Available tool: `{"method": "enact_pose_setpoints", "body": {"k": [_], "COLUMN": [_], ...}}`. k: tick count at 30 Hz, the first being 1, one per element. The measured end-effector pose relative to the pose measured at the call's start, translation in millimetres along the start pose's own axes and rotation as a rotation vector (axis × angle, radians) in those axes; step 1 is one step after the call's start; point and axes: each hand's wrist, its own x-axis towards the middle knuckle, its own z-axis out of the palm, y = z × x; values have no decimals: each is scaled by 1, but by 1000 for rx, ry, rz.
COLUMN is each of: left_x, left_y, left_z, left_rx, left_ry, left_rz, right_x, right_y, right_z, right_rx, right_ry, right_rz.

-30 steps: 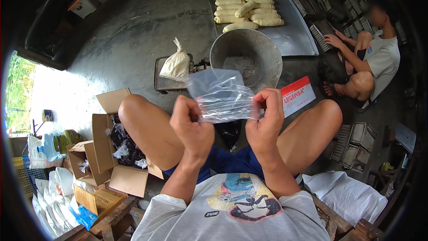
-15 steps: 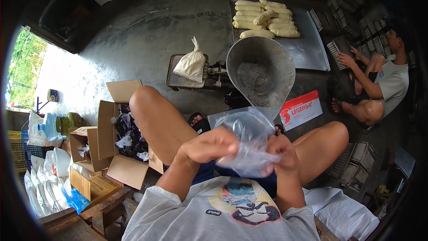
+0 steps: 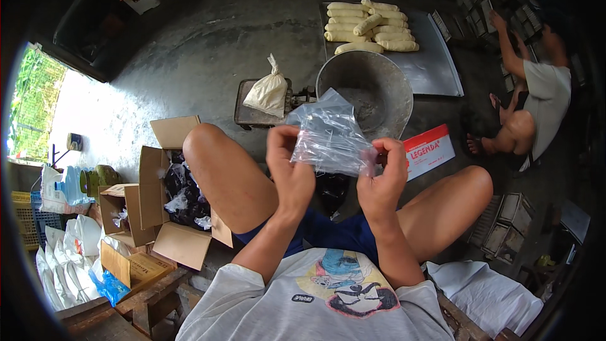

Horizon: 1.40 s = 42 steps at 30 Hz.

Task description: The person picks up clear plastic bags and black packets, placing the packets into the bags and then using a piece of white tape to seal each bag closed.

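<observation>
A clear plastic bag (image 3: 329,136) is stretched between my two hands, above my lap. My left hand (image 3: 291,161) pinches its left edge, and my right hand (image 3: 386,167) grips the lower right corner. Creases and shine run across the film; nothing shows inside it. Beyond the bag sits a large grey metal scoop pan (image 3: 394,98), partly covered by the film. To its left, a knotted bag of pale powder (image 3: 267,95) rests on the plate of a weighing scale (image 3: 246,113).
Dough rolls (image 3: 353,35) lie on a metal sheet (image 3: 442,66) at the far side. A co-worker (image 3: 543,95) crouches at right, reaching toward stacked tins. An open cardboard box (image 3: 183,246) with dark bags stands left of my knee. A red-and-white carton (image 3: 432,151) lies ahead of my right knee.
My hands have moved apart, and the bag has gone from bunched up and blurred to spread out between them. The co-worker has raised an arm toward the stacked tins.
</observation>
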Motion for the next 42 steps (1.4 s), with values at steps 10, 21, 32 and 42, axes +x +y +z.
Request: {"method": "enact_pose_setpoints", "body": {"k": [10,21,32,42], "left_x": [6,13,5,20], "left_y": [-10,29,38,-5], "left_z": [-30,-29,-14,-16], "left_rx": [541,-667,323,769], "left_ry": [-20,-381,-544,-100], "left_rz": [231,-675,120,338], "right_x": [20,1,14,25], "right_y": [2,5,-25,8], "right_z": [7,-18,-23,6], "right_rx": [-92,1223,364,-175], "right_ry": [-39,-301,-269,-10], "right_rz": [-6,754,206,200]}}
